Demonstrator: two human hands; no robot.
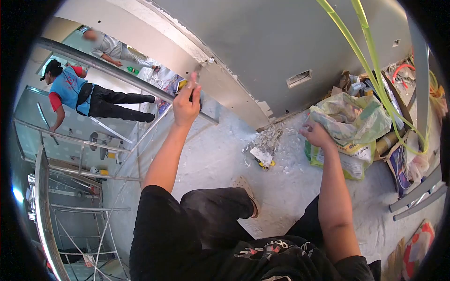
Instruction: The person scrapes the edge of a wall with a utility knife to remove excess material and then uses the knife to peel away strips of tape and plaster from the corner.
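Note:
My left hand [186, 107] is raised and closed around a putty knife [194, 77] with a reddish handle. Its greyish blade end looks blurred and lies against the lower edge of the wall panel [218, 82]. My right hand [317, 134], fingers curled in, is at the left edge of a crumpled, translucent plastic bag [349, 114]. Whether the fingers pinch the bag cannot be made out. Under that bag is a printed green and yellow sack [344, 161]. Scraped debris [268, 143] lies on the floor between my hands, with a yellow and black item [266, 164] beside it.
A metal pipe [103, 65] crosses behind my left hand. Scaffold frames [79, 168] stand at left, near a person in a blue vest [70, 89] and another person in grey [105, 47]. Yellow-green tubing [375, 70] hangs at right above cluttered boxes [398, 161].

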